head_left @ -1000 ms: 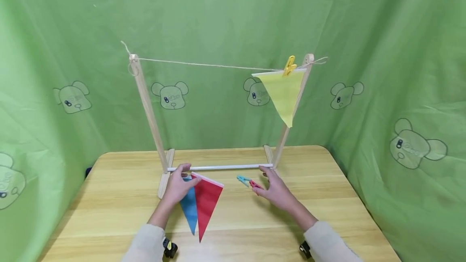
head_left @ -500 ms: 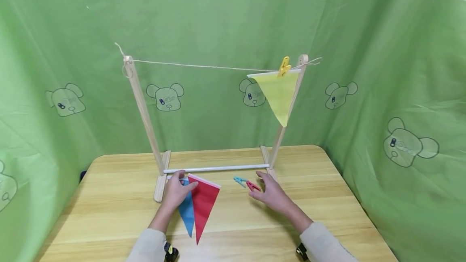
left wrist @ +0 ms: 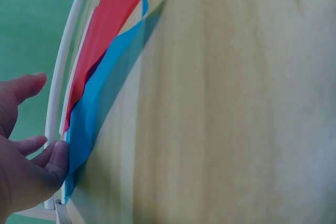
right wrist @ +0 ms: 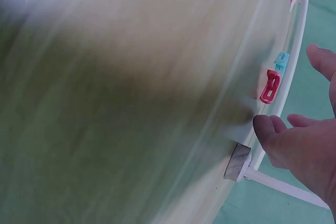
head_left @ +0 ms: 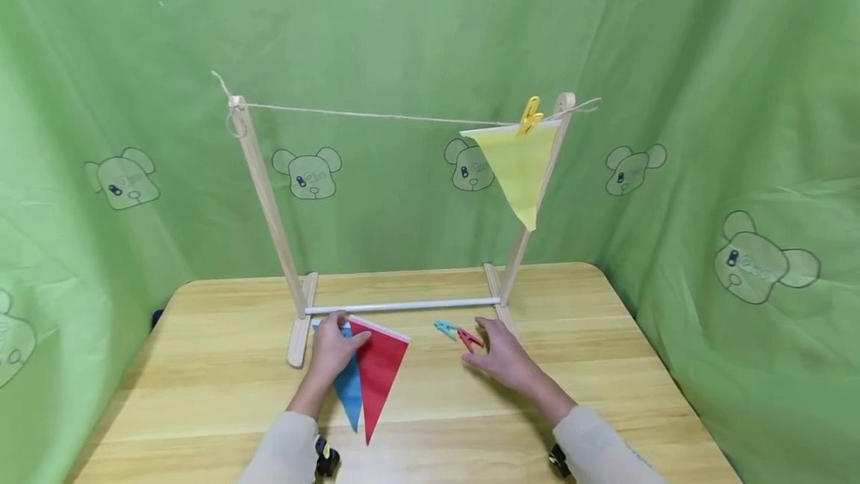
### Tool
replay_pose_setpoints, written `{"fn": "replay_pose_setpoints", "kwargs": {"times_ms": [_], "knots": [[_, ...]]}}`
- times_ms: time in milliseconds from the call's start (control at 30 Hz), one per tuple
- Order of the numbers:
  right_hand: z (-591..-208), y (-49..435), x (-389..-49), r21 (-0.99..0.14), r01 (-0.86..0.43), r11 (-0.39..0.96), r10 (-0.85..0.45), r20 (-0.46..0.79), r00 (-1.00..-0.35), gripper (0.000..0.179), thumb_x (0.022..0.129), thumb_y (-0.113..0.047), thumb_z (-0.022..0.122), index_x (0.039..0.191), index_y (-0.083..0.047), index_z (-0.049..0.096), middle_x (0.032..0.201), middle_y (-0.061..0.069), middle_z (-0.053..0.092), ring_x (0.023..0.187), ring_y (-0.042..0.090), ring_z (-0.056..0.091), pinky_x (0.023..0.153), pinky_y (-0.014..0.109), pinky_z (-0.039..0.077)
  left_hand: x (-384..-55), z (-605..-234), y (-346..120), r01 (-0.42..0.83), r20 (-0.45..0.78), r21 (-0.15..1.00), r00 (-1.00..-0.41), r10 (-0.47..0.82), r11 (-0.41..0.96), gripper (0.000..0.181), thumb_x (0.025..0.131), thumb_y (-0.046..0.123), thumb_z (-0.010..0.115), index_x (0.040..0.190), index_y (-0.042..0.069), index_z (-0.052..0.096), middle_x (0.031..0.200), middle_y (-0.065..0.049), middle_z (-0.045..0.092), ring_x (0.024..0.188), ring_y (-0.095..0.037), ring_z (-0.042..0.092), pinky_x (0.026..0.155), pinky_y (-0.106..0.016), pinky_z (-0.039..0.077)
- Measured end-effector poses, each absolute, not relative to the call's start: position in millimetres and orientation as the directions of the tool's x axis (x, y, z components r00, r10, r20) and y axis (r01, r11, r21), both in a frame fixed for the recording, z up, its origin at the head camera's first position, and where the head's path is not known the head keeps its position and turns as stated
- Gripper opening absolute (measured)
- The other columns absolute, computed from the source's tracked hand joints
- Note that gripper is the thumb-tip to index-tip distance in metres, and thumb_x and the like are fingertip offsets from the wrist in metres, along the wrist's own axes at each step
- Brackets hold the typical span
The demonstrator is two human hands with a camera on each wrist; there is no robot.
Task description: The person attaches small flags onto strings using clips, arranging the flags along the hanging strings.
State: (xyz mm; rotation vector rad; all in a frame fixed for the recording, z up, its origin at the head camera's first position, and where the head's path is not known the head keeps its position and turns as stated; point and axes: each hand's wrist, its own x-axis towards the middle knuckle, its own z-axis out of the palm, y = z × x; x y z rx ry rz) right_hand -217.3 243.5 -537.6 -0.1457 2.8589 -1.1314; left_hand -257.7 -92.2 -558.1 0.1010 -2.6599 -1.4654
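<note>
On the table my left hand (head_left: 333,347) lies over the top of a blue pennant (head_left: 347,392) and beside a red pennant (head_left: 380,364). Its thumb stands away from the fingers in the left wrist view, and the fingertips (left wrist: 60,156) are at the blue pennant's white-edged side; whether they touch it I cannot tell. The red pennant partly overlaps the blue one. To the right, my right hand (head_left: 505,353) hovers with thumb and fingers spread beside a red clothespin (head_left: 469,339). A light-blue clothespin (head_left: 444,329) lies just left of the red one. Neither clothespin is held.
Behind the hands stands a wooden frame (head_left: 265,193) with a white crossbar (head_left: 403,306) low down. A string (head_left: 363,114) spans its posts. From the string's right end hangs a yellow pennant (head_left: 520,166), held by a yellow clothespin (head_left: 529,116). Green curtains surround the table (head_left: 605,409).
The right hand's fingers have drawn slightly back from the crossbar. The left hand has shifted a little, and the blue pennant's upper left corner now shows beside it. The camera view moved slightly.
</note>
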Motion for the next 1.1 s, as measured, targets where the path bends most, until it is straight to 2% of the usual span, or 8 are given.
{"fn": "replay_pose_setpoints", "kwargs": {"times_ms": [267, 400, 500, 567, 733, 933, 1100], "knots": [[-542, 249, -222, -0.654, -0.078, 0.752, -0.108, -0.006, -0.994, 0.080, 0.085, -0.022, 0.086, 0.147, 0.008, 0.046, 0.137, 0.026, 0.056, 0.123, 0.038, 0.058, 0.107, 0.055, 0.050, -262, -562, -86, 0.012, 0.106, 0.835, -0.984, -0.140, 0.550, 0.053, 0.080, 0.018, 0.088, 0.118, -0.013, 0.066, 0.113, -0.028, 0.060, 0.101, -0.037, 0.056, 0.086, -0.050, 0.056], [-544, 249, -224, -0.641, -0.085, 0.763, -0.102, 0.010, -0.995, 0.073, 0.083, -0.020, 0.087, 0.141, 0.008, 0.052, 0.120, 0.020, 0.061, 0.102, 0.026, 0.058, 0.091, 0.045, 0.055, -263, -562, -84, 0.005, 0.110, 0.828, -0.982, -0.154, 0.561, 0.052, 0.080, 0.017, 0.088, 0.117, -0.013, 0.067, 0.114, -0.030, 0.059, 0.105, -0.039, 0.054, 0.088, -0.052, 0.056], [-546, 248, -225, -0.635, -0.090, 0.767, -0.101, 0.019, -0.995, 0.066, 0.083, -0.018, 0.088, 0.135, 0.009, 0.057, 0.108, 0.015, 0.060, 0.092, 0.021, 0.052, 0.081, 0.036, 0.052, -264, -562, -82, 0.000, 0.118, 0.815, -0.979, -0.165, 0.579, 0.048, 0.080, 0.017, 0.088, 0.113, -0.012, 0.068, 0.111, -0.029, 0.059, 0.104, -0.039, 0.054, 0.087, -0.052, 0.055], [-547, 248, -226, -0.630, -0.098, 0.771, -0.105, 0.027, -0.994, 0.061, 0.082, -0.016, 0.088, 0.129, 0.009, 0.059, 0.105, 0.013, 0.059, 0.090, 0.019, 0.052, 0.079, 0.035, 0.051, -264, -563, -80, 0.002, 0.133, 0.803, -0.975, -0.176, 0.597, 0.045, 0.078, 0.018, 0.089, 0.107, -0.010, 0.069, 0.106, -0.027, 0.059, 0.101, -0.038, 0.054, 0.085, -0.050, 0.054], [-551, 247, -228, -0.627, -0.102, 0.772, -0.104, 0.034, -0.994, 0.051, 0.080, -0.015, 0.089, 0.119, 0.006, 0.063, 0.106, 0.012, 0.060, 0.093, 0.020, 0.057, 0.083, 0.037, 0.054, -265, -564, -77, 0.000, 0.164, 0.782, -0.964, -0.207, 0.623, 0.040, 0.076, 0.018, 0.090, 0.098, -0.008, 0.070, 0.098, -0.024, 0.061, 0.099, -0.037, 0.054, 0.079, -0.047, 0.051], [-555, 247, -231, -0.614, -0.108, 0.782, -0.104, 0.043, -0.994, 0.048, 0.080, -0.016, 0.090, 0.117, 0.003, 0.065, 0.103, 0.010, 0.061, 0.091, 0.019, 0.056, 0.082, 0.037, 0.053, -266, -563, -75, -0.028, 0.153, 0.788, -0.958, -0.241, 0.615, 0.037, 0.075, 0.017, 0.090, 0.093, -0.008, 0.071, 0.102, -0.025, 0.062, 0.100, -0.038, 0.055, 0.082, -0.050, 0.051], [-557, 246, -233, -0.597, -0.126, 0.792, -0.109, 0.065, -0.992, 0.047, 0.079, -0.017, 0.090, 0.115, 0.003, 0.066, 0.101, 0.010, 0.062, 0.089, 0.018, 0.056, 0.080, 0.036, 0.052, -267, -562, -73, -0.068, 0.121, 0.782, -0.959, -0.258, 0.619, 0.041, 0.075, 0.018, 0.091, 0.099, -0.008, 0.070, 0.105, -0.025, 0.059, 0.100, -0.037, 0.055, 0.084, -0.050, 0.053]]}}
